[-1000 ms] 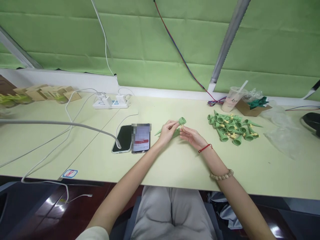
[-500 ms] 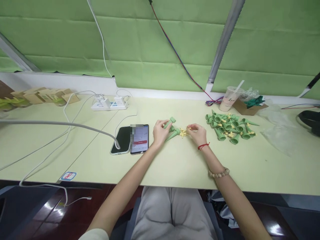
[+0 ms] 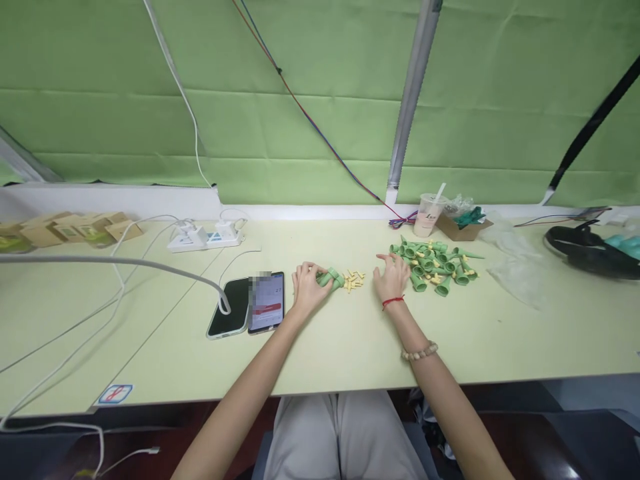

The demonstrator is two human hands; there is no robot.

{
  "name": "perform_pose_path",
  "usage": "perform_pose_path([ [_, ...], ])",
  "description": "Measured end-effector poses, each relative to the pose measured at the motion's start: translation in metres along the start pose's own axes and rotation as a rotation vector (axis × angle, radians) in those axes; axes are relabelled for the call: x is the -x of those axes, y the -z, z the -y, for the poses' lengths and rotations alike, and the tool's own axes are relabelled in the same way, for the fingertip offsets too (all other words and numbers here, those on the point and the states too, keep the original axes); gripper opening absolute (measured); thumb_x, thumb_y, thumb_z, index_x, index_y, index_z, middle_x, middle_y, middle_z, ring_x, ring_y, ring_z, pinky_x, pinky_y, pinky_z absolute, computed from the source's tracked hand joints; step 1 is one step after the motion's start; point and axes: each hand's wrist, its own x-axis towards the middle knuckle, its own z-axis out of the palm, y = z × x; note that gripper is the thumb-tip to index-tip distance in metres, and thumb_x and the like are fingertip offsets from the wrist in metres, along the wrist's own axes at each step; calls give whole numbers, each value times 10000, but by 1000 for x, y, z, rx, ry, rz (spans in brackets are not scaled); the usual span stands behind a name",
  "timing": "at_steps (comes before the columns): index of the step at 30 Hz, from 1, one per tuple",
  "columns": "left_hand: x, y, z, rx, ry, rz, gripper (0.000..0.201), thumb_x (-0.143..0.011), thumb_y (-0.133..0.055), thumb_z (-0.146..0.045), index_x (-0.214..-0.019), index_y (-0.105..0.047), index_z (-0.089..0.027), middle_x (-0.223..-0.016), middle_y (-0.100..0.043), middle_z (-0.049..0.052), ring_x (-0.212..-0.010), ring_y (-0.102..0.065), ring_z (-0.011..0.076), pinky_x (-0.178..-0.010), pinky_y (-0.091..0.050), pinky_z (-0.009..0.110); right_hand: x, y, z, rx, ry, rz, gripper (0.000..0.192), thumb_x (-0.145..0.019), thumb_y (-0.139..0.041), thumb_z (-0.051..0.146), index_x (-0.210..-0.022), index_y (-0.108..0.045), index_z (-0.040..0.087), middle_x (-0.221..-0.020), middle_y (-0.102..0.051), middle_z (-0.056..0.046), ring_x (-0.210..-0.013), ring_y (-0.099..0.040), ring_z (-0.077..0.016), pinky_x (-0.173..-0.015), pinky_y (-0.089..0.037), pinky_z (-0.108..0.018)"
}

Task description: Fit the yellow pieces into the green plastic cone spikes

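Left hand (image 3: 309, 288) grasps green cones (image 3: 332, 277) beside yellow pieces (image 3: 355, 280); right hand (image 3: 391, 279), loosely spread, is at a cone heap (image 3: 434, 265)

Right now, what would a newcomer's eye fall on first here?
Probably the heap of green cones, flecked with yellow, on the table beside the spread right grip. Then the small scatter of yellow pegs between the hands, next to matching cones at the left grip. Behind, green fabric fills most of the upper view.
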Motion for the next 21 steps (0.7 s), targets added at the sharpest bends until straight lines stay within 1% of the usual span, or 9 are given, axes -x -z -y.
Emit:
perform_pose_path([
  [1, 0, 0, 0, -5, -3, 12, 163, -674, -609, -313, -798, -587, -209, -958, -528, 55, -934, -451, 217, -803, -316, 354, -1, 1, -2, 91, -49, -17, 343, -705, -534, 137, -1038, -595, 195, -1181, -487, -134, -1161, -372, -287, -966, -211, -529],
  [3, 1, -1, 1, -11, -15, 25, 172, -677, -600, -306, -817, -568, -211, -953, -530, 54, -937, -447, 219, -808, -317, 356, -1, 2, -6, 225, -134, -7, 371, -691, -545, 123, -1059, -561, 173, -1219, -430, -169, -1200, -300, -312, -943, -179, -578],
  [6, 3, -2, 1, 2, -34, 16, 228, -680, -589, -283, -890, -538, -211, -966, -538, 53, -944, -446, 218, -816, -318, 356, 1, 0, -12, 345, -226, 65, 378, -680, -561, 140, -1056, -526, 135, -1226, -395, -204, -1210, -248, -330, -903, -199, -606],
  [8, 4, -2, 0, 22, -46, 0, 291, -682, -579, -265, -960, -516, -210, -983, -539, 52, -943, -447, 213, -828, -319, 357, 3, -1, -15, 387, -253, 109, 377, -685, -567, 163, -1058, -518, 125, -1205, -403, -203, -1196, -253, -331, -887, -235, -587],
  [11, 5, -1, -1, 55, -66, -11, 354, -693, -559, -249, -1041, -498, -221, -1007, -526, 53, -948, -443, 212, -851, -318, 363, 3, 0, -15, 400, -228, 137, 399, -694, -573, 168, -1085, -514, 122, -1156, -425, -191, -1134, -321, -324, -855, -307, -502],
  [14, 7, 2, -4, 83, -103, -28, 361, -709, -539, -238, -1068, -501, -228, -1026, -507, 62, -965, -435, 216, -863, -321, 364, 4, 0, -14, 374, -204, 159, 373, -717, -542, 129, -1090, -538, 137, -1132, -434, -190, -1085, -369, -322, -797, -352, -428],
  [17, 8, 5, -9, 112, -156, -59, 312, -730, -526, -240, -1040, -515, -215, -1028, -502, 67, -964, -435, 211, -855, -329, 354, 5, -2, -14, 304, -162, 217, 306, -735, -477, 54, -983, -618, 165, -1088, -478, -181, -1067, -389, -318, -782, -361, -403],
  [19, 9, 6, -14, 129, -201, -79, 268, -740, -522, -239, -1006, -526, -209, -1023, -509, 67, -958, -439, 205, -845, -333, 346, 6, -5, -15, 191, -75, 265, 322, -715, -441, 0, -875, -656, 177, -1016, -532, -162, -1038, -410, -302, -774, -371, -380],
  [21, 11, 7, -17, 141, -252, -97, 239, -749, -518, -234, -985, -532, -205, -1012, -518, 66, -953, -446, 200, -835, -335, 339, 6, -8, -16, 48, 25, 278, 343, -687, -414, -25, -796, -666, 179, -922, -577, -137, -974, -447, -278, -759, -388, -361],
])
